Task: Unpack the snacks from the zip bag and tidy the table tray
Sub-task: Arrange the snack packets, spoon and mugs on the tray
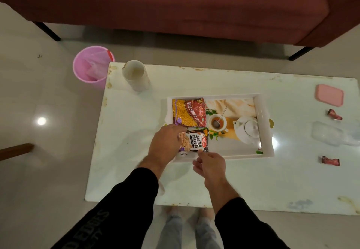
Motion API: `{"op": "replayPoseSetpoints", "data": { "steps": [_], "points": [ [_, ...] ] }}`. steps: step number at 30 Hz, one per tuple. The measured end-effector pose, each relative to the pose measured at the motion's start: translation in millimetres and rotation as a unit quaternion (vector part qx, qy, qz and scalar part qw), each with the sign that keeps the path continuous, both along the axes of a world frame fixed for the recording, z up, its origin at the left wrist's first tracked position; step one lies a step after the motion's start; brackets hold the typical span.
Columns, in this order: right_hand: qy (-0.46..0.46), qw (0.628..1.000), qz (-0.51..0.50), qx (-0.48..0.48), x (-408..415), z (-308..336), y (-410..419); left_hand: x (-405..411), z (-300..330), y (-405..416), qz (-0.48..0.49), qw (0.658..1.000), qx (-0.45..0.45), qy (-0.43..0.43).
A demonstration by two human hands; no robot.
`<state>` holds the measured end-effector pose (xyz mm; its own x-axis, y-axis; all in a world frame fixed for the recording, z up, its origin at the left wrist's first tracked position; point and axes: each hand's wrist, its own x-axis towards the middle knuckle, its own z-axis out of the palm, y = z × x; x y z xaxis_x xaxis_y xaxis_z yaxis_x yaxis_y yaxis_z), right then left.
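A white tray [266,124] with a printed teapot picture lies in the middle of the white table. In its left end lie an orange Aloo Bhujia Sev packet [188,112] and, nearer me, a Salted Peanuts packet [195,140]. My left hand [165,143] lies over the peanut packet's left edge, fingers curled onto it. My right hand [210,166] touches the packet's near corner with a fingertip, its fingers loosely bent. A clear, flattened zip bag [331,134] lies at the table's right edge.
A pink bin [90,67] with a liner stands on the floor by the table's far left corner. A cream tumbler [135,77] stands there on the table. At the right lie a pink lid [329,95] and two crumpled wrappers [334,114] [330,160]. A maroon sofa [175,5] is beyond.
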<state>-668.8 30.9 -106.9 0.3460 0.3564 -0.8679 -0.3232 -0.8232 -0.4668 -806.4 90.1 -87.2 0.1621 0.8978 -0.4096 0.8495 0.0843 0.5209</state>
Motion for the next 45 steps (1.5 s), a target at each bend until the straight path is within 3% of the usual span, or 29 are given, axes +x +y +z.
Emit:
{"op": "replayPoseSetpoints", "data": {
  "steps": [5,13,19,22,26,33,36,41,45],
  "points": [
    [-0.026,0.992,0.106,0.06,5.8,36.5,-6.1,0.2,32.3,-28.2,0.073,0.997,-0.001,-0.034],
    [0.029,0.965,0.246,0.086,-3.6,80.3,-38.1,0.4,68.9,-112.2,0.254,0.963,0.024,-0.092],
    [0.017,0.947,0.307,0.094,-30.4,72.4,-49.1,-34.2,57.3,-152.9,0.441,0.891,0.05,-0.097],
    [-0.008,0.938,0.332,0.096,-50.8,57.2,-47.4,-58.5,38.7,-162.3,0.486,0.869,0.04,-0.084],
    [-0.078,0.915,0.384,0.099,-77.4,28.3,-40.2,-81.2,12.4,-161.4,0.488,0.867,-0.017,-0.101],
    [-0.2,0.801,0.563,0.048,-99.4,-1.9,-47.4,-91.9,-21.3,-163.0,0.401,0.901,-0.102,-0.129],
    [-0.193,0.81,0.553,0.035,-104.3,-11.9,-56.0,-94.2,-24.2,-156.4,0.398,0.896,-0.121,-0.159],
    [-0.19,0.828,0.525,0.046,-107.4,-16.9,-60.1,-95.0,-24.0,-147.9,0.441,0.855,-0.15,-0.229],
    [-0.181,0.829,0.524,0.07,-104.0,-13.2,-59.4,-90.2,-18.4,-149.0,0.468,0.842,-0.129,-0.237]
  ]
}}
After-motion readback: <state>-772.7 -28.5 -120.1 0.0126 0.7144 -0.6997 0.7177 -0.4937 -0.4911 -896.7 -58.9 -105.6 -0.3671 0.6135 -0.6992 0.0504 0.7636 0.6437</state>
